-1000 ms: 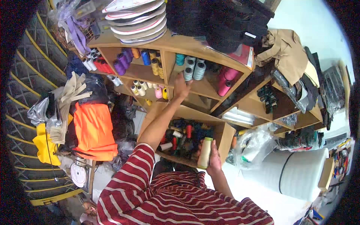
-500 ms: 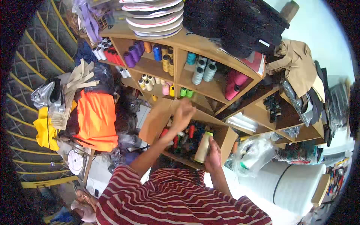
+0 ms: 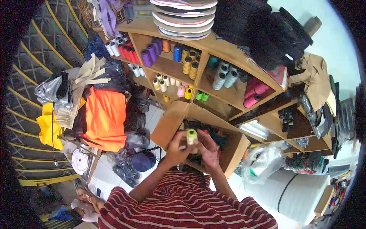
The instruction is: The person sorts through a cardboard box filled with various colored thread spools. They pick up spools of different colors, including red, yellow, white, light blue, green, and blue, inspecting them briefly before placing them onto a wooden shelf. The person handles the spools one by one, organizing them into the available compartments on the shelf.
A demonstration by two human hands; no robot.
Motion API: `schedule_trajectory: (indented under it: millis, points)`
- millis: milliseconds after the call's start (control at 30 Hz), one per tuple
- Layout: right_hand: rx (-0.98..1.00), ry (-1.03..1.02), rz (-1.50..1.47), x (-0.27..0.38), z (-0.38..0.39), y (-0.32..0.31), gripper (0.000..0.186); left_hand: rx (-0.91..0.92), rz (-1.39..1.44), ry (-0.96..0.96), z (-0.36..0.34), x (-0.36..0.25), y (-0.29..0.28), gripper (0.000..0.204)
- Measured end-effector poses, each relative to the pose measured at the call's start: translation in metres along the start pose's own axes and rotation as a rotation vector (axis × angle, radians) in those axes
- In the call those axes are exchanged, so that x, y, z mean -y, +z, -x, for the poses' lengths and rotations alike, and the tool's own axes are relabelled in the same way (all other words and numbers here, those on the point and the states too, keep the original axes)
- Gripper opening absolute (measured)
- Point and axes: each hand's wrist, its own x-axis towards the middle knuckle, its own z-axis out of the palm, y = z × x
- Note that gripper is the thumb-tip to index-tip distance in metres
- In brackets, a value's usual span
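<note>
A cream thread cone with a lime-green end is held up between my two hands, its hollow end facing up. My left hand has its fingers closed round the cone's left side. On the other side, my right hand curves round it, with the fingers bent and the thumb side against the cone. The cone's lower part is hidden by the fingers. Below both hands is an open cardboard box holding dark and coloured spools, largely covered by my hands.
A wooden shelf beyond the box holds thread cones in many colours. Round rolls of tape are stacked on top. To the left lies orange fabric; a large white foam roll and clear plastic bags are to the right.
My left hand has come down from beside the shelf to the cone. My right hand has brought the cone slightly left and tipped its end upward. The view has shifted a little.
</note>
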Motion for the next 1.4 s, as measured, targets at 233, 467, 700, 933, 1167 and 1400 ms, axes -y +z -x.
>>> schedule_trajectory:
  millis: [233,467,700,933,1167,1400]
  points:
    - [-0.063,0.099,0.052,-0.055,-0.004,-0.003,0.033,-0.204,-0.203,0.120,-0.147,0.082,-0.096,0.047]
    - [-0.316,0.248,-0.327,-0.196,0.043,-0.043,0.027,-0.268,-0.831,0.173,-0.310,0.223,-0.142,0.056]
    - [-0.555,0.375,-0.113,-0.193,0.075,-0.035,0.026,-0.277,-1.019,-0.106,-0.369,0.284,-0.125,0.042]
    - [-0.537,0.387,-0.108,-0.210,0.064,-0.042,0.028,-0.422,-0.996,0.283,-0.395,0.352,-0.140,0.045]
    - [-0.575,0.439,-0.117,-0.210,0.071,-0.051,0.028,-0.304,-0.898,-0.061,-0.384,0.318,-0.125,0.042]
    - [-0.316,0.196,-0.049,-0.223,0.087,-0.076,0.035,-0.334,-0.812,0.275,-0.287,0.325,-0.155,0.035]
